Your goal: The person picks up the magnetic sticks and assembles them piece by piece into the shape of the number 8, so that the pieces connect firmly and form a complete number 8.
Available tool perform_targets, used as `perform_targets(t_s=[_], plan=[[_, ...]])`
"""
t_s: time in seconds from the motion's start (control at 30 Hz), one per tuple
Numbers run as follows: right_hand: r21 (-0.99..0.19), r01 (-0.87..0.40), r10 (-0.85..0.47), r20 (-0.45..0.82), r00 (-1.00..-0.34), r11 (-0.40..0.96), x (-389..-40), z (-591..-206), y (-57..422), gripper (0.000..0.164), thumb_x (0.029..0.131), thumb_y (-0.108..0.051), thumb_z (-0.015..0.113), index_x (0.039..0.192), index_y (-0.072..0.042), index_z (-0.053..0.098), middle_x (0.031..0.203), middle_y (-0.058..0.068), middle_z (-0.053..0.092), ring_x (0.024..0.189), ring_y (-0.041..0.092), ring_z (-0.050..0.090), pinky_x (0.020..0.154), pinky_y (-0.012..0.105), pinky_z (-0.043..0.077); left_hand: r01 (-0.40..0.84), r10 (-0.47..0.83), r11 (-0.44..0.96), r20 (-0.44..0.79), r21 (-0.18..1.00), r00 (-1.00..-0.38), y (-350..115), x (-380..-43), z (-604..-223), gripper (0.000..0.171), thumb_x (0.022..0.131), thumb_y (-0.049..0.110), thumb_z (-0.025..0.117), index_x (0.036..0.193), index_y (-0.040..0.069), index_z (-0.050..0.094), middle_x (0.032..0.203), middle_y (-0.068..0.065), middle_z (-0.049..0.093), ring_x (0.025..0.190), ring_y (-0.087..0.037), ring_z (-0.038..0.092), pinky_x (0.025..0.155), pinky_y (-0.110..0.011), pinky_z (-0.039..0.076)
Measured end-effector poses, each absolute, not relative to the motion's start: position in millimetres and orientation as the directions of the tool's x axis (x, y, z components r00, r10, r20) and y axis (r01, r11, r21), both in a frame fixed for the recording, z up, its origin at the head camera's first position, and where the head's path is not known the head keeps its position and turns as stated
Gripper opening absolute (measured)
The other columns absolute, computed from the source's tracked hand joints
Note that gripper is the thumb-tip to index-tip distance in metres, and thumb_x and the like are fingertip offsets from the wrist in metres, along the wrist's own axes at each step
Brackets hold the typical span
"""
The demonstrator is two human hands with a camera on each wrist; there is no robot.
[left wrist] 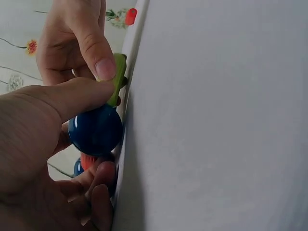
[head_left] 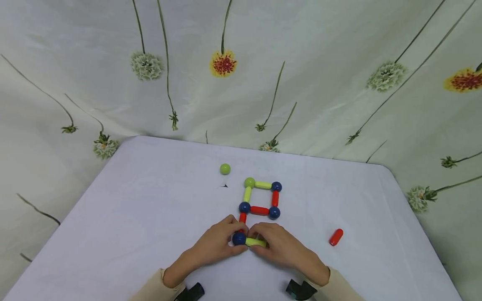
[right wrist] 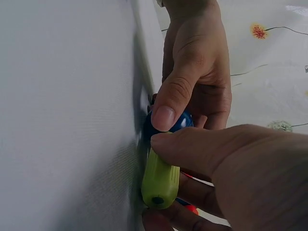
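My left hand point(head_left: 216, 242) holds a blue ball point(head_left: 239, 238) between its thumb and fingers. With thumb and fingers, my right hand point(head_left: 282, 246) pinches a yellow-green rod point(head_left: 256, 242), whose left end meets that ball. The two thumbs nearly touch in the left wrist view, above the yellow-green rod point(left wrist: 119, 72). A red rod point(head_left: 242, 218), partly behind the left fingers, runs from the held ball up to another blue ball point(head_left: 244, 207). That ball is one corner of a four-sided frame of red and yellow-green rods, with a green ball point(head_left: 249, 182) at its far left corner.
A loose green ball point(head_left: 225, 169) lies beyond the frame to the left. Off to the right is a loose red rod point(head_left: 336, 237). The white table point(head_left: 143, 200) ends at a flower-patterned cloth point(head_left: 308, 62) behind it.
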State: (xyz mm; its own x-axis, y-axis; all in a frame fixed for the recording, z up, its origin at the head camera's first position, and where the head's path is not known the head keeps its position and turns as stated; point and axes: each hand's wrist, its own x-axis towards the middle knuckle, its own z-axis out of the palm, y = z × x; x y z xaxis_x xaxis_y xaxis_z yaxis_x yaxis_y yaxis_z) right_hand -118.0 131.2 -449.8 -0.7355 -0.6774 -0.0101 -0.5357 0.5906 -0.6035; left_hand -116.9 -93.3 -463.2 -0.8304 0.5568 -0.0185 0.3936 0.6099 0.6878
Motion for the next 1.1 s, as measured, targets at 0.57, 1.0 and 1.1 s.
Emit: perform_targets(t_s=[0.57, 1.0, 1.1], plan=[[-0.576, -0.559, -0.651, 0.060, -0.756, 0.596, -149.4, -416.9, 137.5, 0.021, 0.092, -0.020, 0.073, 0.110, -0.012, 0.069, 0.099, -0.004, 0.070, 0.085, 0.008, 0.062, 0.077, 0.026, 0.055, 0.474, 0.542, 0.716, 0.021, 0.513, -0.840, -80.5, -102.7, -464.2, 0.022, 0.089, 0.033, 0.075, 0.107, 0.023, 0.066, 0.087, 0.005, 0.046, 0.078, -0.009, 0.040, 0.062, -0.021, 0.035], [-0.581, -0.562, -0.638, 0.092, -0.764, 0.589, -204.3, -405.3, 113.1, 0.018, 0.095, -0.015, 0.068, 0.110, -0.005, 0.069, 0.101, 0.003, 0.071, 0.088, 0.015, 0.068, 0.079, 0.030, 0.056, 0.470, 0.568, 0.701, -0.022, 0.535, -0.822, -81.2, -98.2, -466.6, 0.018, 0.099, 0.035, 0.063, 0.109, 0.022, 0.057, 0.095, 0.004, 0.038, 0.087, -0.011, 0.032, 0.068, -0.026, 0.026], [-0.562, -0.555, -0.629, 0.077, -0.774, 0.613, -215.0, -401.5, 104.2, 0.021, 0.095, -0.015, 0.068, 0.112, -0.004, 0.068, 0.102, 0.003, 0.071, 0.088, 0.016, 0.068, 0.079, 0.029, 0.056, 0.458, 0.571, 0.689, -0.032, 0.562, -0.820, -83.0, -98.7, -465.0, 0.018, 0.099, 0.035, 0.063, 0.110, 0.022, 0.057, 0.096, 0.004, 0.037, 0.088, -0.011, 0.032, 0.069, -0.028, 0.026]])
